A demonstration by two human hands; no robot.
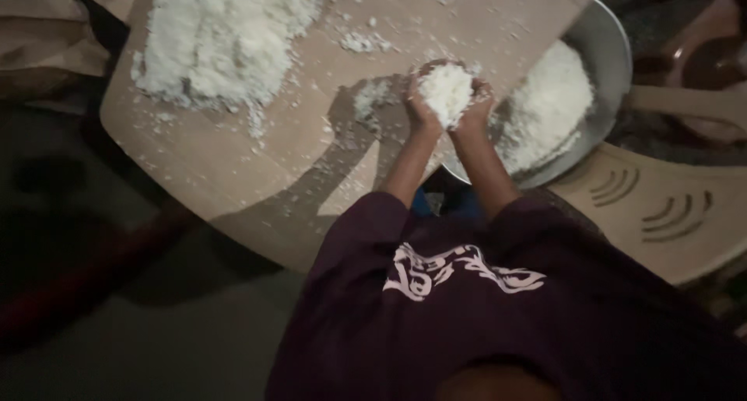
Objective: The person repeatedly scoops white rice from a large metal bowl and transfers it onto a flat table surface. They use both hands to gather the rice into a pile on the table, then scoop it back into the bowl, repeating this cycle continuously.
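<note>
Head view: I see my left hand (421,105) and right hand (476,105) cupped together, fingers (484,92) curled narrowly around a white crumbly lump (447,93), held above the desk (257,167) beside a metal bowl (615,51) that holds more of the white stuff. A larger white heap (222,35) lies well apart on the desk.

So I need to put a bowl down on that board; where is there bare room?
Barest is the board's near left part, between the big pile and the near edge, with only crumbs. Crowded: the far left under the pile, and the right, where both hands cup a lump by the pan.
</note>
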